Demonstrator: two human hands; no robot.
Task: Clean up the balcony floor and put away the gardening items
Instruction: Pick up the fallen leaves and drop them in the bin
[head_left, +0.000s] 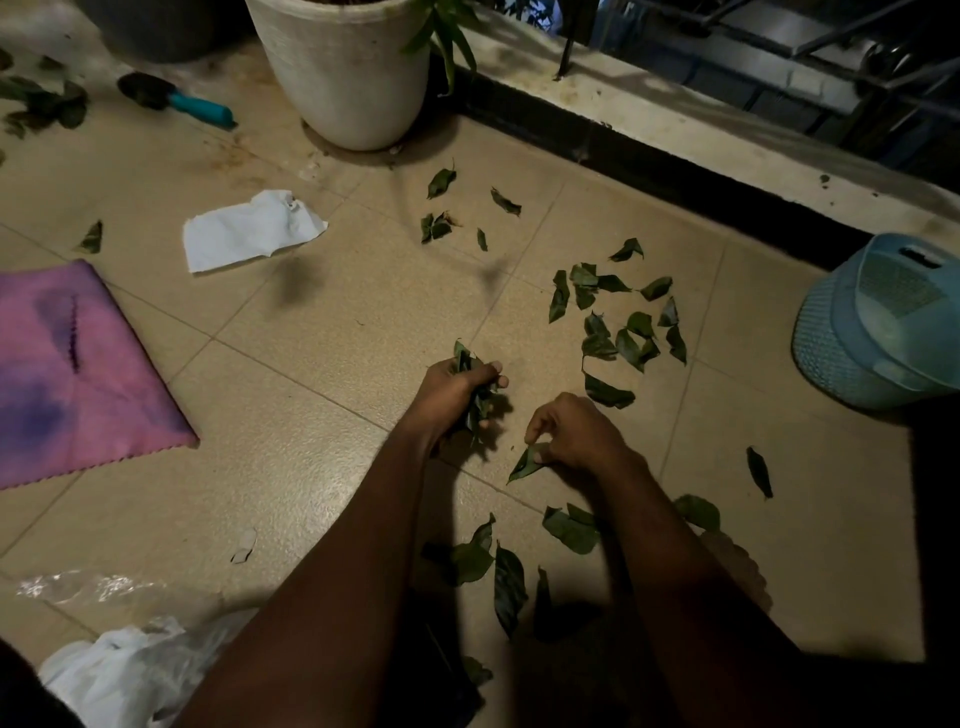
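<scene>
Green leaves lie scattered over the beige tiled floor (322, 322), with a dense patch (618, 332) to the right and more leaves (498, 566) close to me between my forearms. My left hand (449, 395) is shut on a bunch of leaves (475, 395) just above the floor. My right hand (576, 431) pinches a single leaf (527, 461) by its end, the leaf's tip touching the tile. A trowel with a teal handle (200, 108) lies at the far left, beside more leaves (47, 104).
A large white plant pot (343, 78) stands at the back. A white paper scrap (249, 231) and a pink cloth (72, 374) lie at left. A pale blue plastic basket (878, 327) sits at right. Clear and white plastic bags (119, 670) lie near me. A raised ledge (675, 130) with railing bounds the floor.
</scene>
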